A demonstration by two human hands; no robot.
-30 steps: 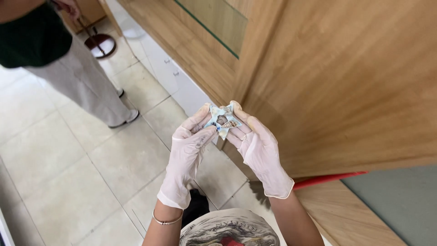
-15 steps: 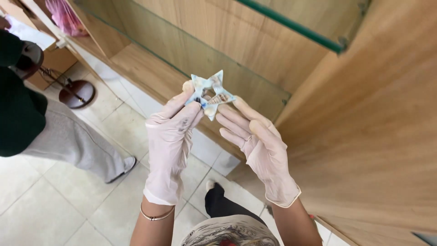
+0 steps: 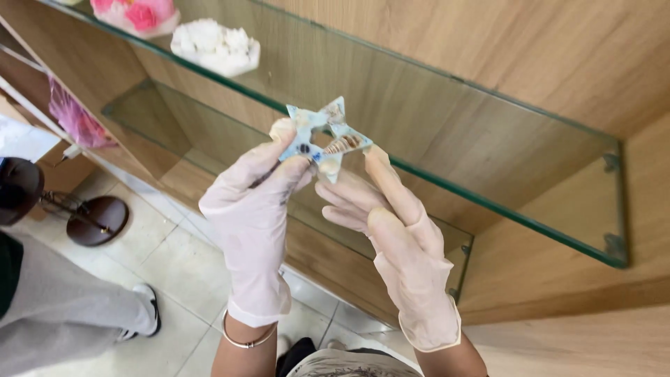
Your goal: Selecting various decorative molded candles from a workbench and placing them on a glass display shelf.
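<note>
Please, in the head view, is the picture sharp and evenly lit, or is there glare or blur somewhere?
Head view: light is soft and even, without hard shadows. The star-shaped ornament and both gloved hands, left hand and right hand, look sharp. The upper glass shelf shows only faint reflections, no strong glare. The white shell-like ornament is slightly soft.

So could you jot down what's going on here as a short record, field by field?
setting: wooden shelving unit with glass shelves, tiled floor below
left hand: gloved, fingers pinching the star-shaped ornament
right hand: gloved, fingers steadying the star from the other side
star: pale blue, open centre, small shells stuck on it
upper glass shelf: white shell cluster and pink flower piece at its left end
nearby: another person's leg and shoe, dark round stand base
</note>
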